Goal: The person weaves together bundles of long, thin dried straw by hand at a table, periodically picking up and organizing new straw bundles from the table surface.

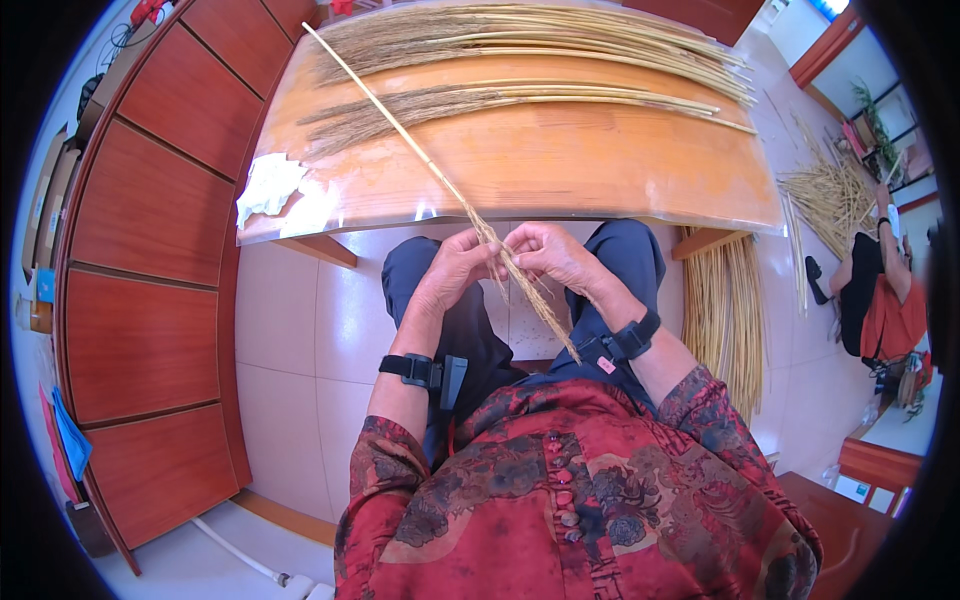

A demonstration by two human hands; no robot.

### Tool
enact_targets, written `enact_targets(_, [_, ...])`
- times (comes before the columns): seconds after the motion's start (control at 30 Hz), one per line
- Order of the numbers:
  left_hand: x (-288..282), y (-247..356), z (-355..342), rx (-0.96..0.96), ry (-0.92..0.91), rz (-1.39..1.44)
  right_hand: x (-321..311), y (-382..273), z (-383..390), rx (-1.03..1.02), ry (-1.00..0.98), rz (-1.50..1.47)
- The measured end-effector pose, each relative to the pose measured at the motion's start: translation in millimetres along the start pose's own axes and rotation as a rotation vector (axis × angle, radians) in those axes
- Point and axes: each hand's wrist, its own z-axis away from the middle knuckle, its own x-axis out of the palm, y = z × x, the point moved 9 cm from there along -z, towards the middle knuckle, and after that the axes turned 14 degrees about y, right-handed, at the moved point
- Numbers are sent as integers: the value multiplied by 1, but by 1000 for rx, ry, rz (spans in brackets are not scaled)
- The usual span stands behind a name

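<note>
Between my knees, both hands close round the seed head of one long dry broom stalk (pixel 385 114). Its bare pale stem runs up and left across the table to the far left edge, while the brushy tip points down toward my lap. My left hand (pixel 462 265) pinches the stalk just where the bristles begin. Right beside it, my right hand (pixel 550 254) has its fingers bent onto the same bristles, thumb and forefinger together. The two hands nearly touch, and the fingertips partly hide the stalk between them.
On the wooden table (pixel 560 165) lie a large bundle of stalks (pixel 520 38) and a smaller bundle (pixel 480 97). White crumpled paper (pixel 270 184) sits at its left corner. Red-brown cabinets (pixel 145 260) stand left. More stalks (pixel 722 310) are under the table's right end. Another person (pixel 885 290) crouches far right by piled stalks (pixel 828 200).
</note>
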Motion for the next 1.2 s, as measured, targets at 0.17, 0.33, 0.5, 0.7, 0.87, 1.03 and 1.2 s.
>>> enact_targets(0.17, [3,-3,4,-37,23,-50,3,-5,-6,-97,49,32])
enact_targets(0.33, [2,-3,5,-10,-36,-33,-2,-11,-15,-162,135,24])
enact_targets(0.5, [1,1,7,-8,-43,48,-1,-12,-13,-103,72,7])
enact_targets(0.7, [1,6,10,-13,-11,88,8,-13,-9,-19,18,-118])
enact_targets(0.87, [0,3,7,-24,-8,85,7,-17,-12,-187,55,54])
enact_targets(1.03, [-4,-3,3,-5,11,39,14,-27,-7,-332,181,401])
enact_targets(1.2, [-9,-3,1,-1,70,-24,8,-39,-2,-436,293,596])
